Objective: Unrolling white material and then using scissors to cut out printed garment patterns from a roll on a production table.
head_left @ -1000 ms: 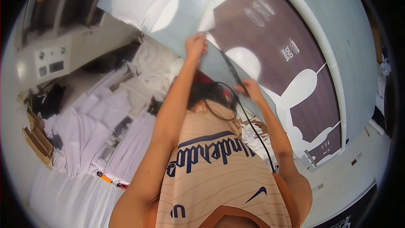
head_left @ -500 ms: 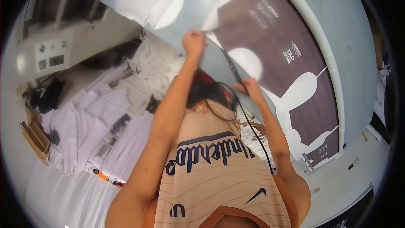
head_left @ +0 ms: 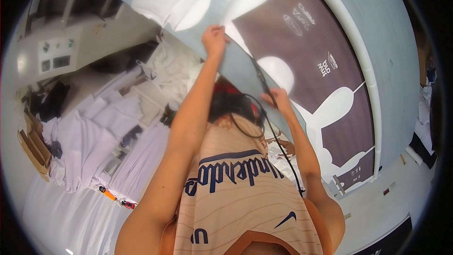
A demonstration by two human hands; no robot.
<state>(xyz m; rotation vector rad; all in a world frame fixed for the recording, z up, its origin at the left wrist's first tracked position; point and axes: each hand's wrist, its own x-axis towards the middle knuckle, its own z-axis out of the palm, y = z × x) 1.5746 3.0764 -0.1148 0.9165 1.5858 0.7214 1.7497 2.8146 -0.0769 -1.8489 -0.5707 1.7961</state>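
My left hand (head_left: 214, 42) is closed at the edge of a white patterned sheet (head_left: 255, 0) lying on the pale grey table (head_left: 212, 21); what its fingertips hold is hidden. Lower and to the right, my right hand (head_left: 277, 100) rests by the table's near edge with fingers curled, touching or close to a black cable (head_left: 260, 74); I cannot make out whether they grip it. A dark brown printed sheet (head_left: 302, 42) with white cut-out shapes lies beyond both hands. The cable runs down past my right arm, with a loop in front of my shirt.
A pale curved rail (head_left: 370, 87) borders the dark sheet. Piles of white fabric (head_left: 94, 146) are on the left, beside brown cardboard (head_left: 33, 153) and an orange-handled tool (head_left: 108, 193). A wall panel with buttons (head_left: 59, 52) is at upper left. White scraps (head_left: 283, 160) lie below the table edge.
My left hand has moved up and slightly left along the sheet's edge. My right hand has stayed about where it was. The whole view has shifted slightly.
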